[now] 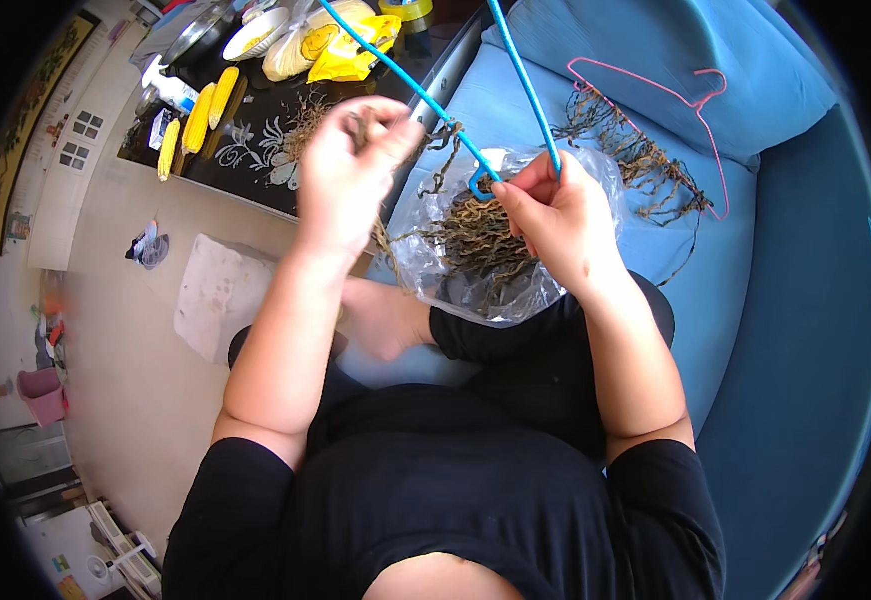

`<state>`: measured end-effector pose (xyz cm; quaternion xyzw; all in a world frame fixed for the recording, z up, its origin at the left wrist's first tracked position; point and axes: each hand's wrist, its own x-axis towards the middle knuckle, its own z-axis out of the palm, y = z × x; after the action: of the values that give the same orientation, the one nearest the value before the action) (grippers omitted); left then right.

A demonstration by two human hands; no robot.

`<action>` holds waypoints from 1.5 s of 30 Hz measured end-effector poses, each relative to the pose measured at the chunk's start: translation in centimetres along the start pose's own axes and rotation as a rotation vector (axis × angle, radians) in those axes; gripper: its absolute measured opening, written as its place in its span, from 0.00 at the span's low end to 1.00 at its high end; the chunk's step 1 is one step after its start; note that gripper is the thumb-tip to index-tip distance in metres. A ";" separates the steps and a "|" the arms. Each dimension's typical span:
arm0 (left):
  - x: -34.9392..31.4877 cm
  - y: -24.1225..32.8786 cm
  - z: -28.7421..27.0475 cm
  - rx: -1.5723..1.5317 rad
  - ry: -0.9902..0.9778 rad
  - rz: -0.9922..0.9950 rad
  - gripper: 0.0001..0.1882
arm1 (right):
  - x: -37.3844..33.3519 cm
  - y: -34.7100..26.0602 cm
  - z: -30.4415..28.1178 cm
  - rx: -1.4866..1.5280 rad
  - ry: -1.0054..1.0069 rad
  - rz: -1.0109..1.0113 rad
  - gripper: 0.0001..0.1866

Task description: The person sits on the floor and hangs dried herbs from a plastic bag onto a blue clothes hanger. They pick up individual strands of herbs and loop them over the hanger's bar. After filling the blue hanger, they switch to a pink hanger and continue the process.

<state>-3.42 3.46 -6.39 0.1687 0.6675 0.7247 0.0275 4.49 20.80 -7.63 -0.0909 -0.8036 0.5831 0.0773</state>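
Between finger and thumb, my right hand pinches a blue coated wire hanger near where its two arms meet; its upper part runs out of the picture. My left hand, slightly blurred, has its fingers curled around a brown dried strand. Another twisted piece hangs over the hanger's left arm. Below the hands, a clear plastic bag lies open with a tangle of brown dried strands in it. Part of that heap is hidden by my right hand.
A pink hanger strung with dried strands lies on the blue sofa. On the black table are corn cobs, a spray bottle, a white bowl, a yellow bag and loose dried roots.
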 end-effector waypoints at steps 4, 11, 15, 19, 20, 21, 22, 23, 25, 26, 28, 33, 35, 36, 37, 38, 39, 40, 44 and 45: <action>-0.9 -1.7 0.8 0.342 0.036 0.162 0.09 | -0.4 0.0 0.4 0.004 -0.004 -0.032 0.11; -1.1 -2.5 1.3 0.540 0.083 0.244 0.07 | -0.6 -0.1 0.6 0.025 -0.049 -0.020 0.10; -1.1 -3.0 1.5 0.480 0.066 0.164 0.07 | -0.6 0.1 0.7 0.009 -0.071 -0.019 0.10; -0.8 -3.0 0.8 0.302 0.015 0.102 0.07 | -0.5 0.1 0.7 0.000 -0.064 -0.016 0.11; -0.9 -2.9 0.9 0.336 0.048 0.140 0.07 | -0.5 0.1 0.8 -0.019 -0.060 -0.026 0.11; -1.0 -2.8 0.9 0.371 0.081 0.178 0.07 | -0.5 0.1 0.9 -0.038 -0.056 -0.035 0.11; -1.1 -2.9 0.9 0.382 0.077 0.213 0.07 | -0.5 0.2 0.9 -0.020 -0.054 -0.039 0.11; -1.0 -2.9 0.8 0.393 0.073 0.247 0.07 | -0.6 0.2 0.9 -0.002 -0.052 -0.043 0.11; -1.0 -3.1 0.7 0.407 0.078 0.287 0.07 | -0.6 0.3 0.9 0.015 -0.058 -0.044 0.11; -0.9 -3.2 0.7 0.410 0.087 0.292 0.07 | -0.5 0.3 0.8 0.015 -0.066 -0.042 0.11; -1.0 -3.2 0.6 0.432 0.094 0.308 0.08 | -0.6 0.1 0.8 0.008 -0.085 -0.038 0.11; -1.0 -2.4 0.7 0.672 0.058 0.396 0.07 | -0.8 -0.3 0.7 -0.071 -0.100 -0.029 0.11; -0.8 -2.3 0.5 0.773 0.026 0.455 0.07 | -0.9 -0.4 0.8 -0.192 -0.066 -0.091 0.10; -0.8 -2.3 0.5 0.823 0.009 0.485 0.07 | -0.9 -0.5 0.8 -0.253 -0.049 -0.123 0.10; -0.7 -2.3 0.4 0.813 -0.005 0.476 0.07 | -0.9 -0.5 0.8 -0.305 -0.045 -0.132 0.10; -0.7 -2.3 0.4 0.803 -0.019 0.467 0.06 | -0.9 -0.6 0.8 -0.358 -0.040 -0.140 0.10; -0.6 -2.3 0.3 0.792 -0.033 0.458 0.06 | -0.9 -0.7 0.8 -0.411 -0.036 -0.149 0.11; -0.6 -2.2 0.1 0.762 -0.054 0.421 0.06 | -1.0 -0.7 0.8 -0.454 -0.022 -0.174 0.11; -0.6 -2.1 -0.2 0.655 -0.087 0.291 0.05 | -1.1 -0.8 0.8 -0.551 0.008 -0.240 0.11; -0.6 -2.2 -0.1 0.631 -0.083 0.263 0.05 | -1.1 -0.8 0.7 -0.556 0.009 -0.248 0.11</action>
<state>-3.31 3.42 -8.67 0.2827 0.8297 0.4723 -0.0925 5.38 19.62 -7.16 -0.0124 -0.9371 0.3263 0.1235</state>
